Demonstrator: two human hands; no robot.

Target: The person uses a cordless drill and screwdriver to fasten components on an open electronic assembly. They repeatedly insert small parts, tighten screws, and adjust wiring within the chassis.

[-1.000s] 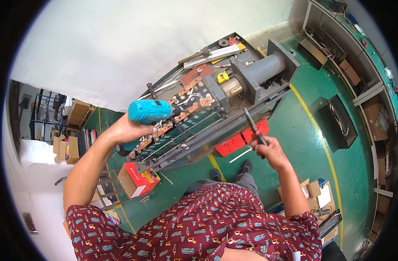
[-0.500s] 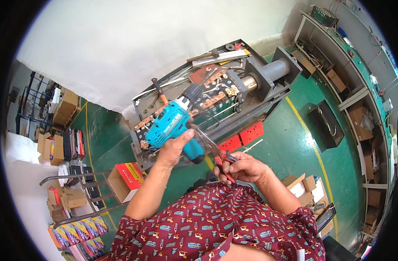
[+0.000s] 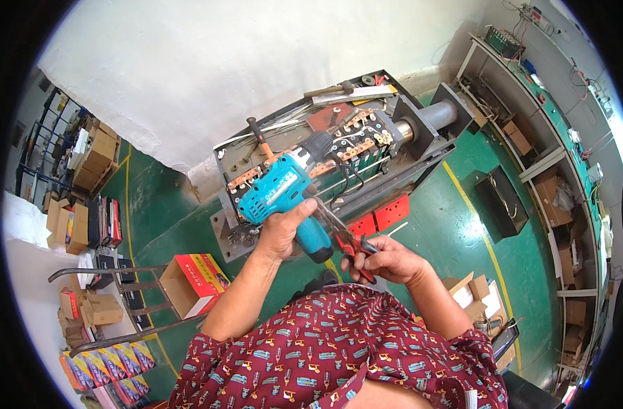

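My left hand (image 3: 281,230) is wrapped round the grip of a teal cordless drill (image 3: 278,187), its black chuck pointing away to the upper right. A pair of pliers with red handles (image 3: 347,240) is closed in my right hand (image 3: 396,262). The pliers' jaws reach up beside the drill's grip, close to my left thumb; whether they touch anything there I cannot tell. Beyond the drill, on a metal workbench (image 3: 427,155), lies a block of cells with copper connecting bars (image 3: 367,144), partly hidden by the drill.
An orange-handled tool (image 3: 259,138), a hammer (image 3: 329,90) and metal strips lie on the bench. Red perforated plates (image 3: 392,213) hang at its near side. To the left are a hand truck (image 3: 107,273) and an open red carton (image 3: 194,281). A black metal box (image 3: 502,203) and shelving (image 3: 551,161) are at right.
The whole view has shifted, so the bench appears slightly further right. Both hands and their tools sit a little further right in the picture, with the same grips.
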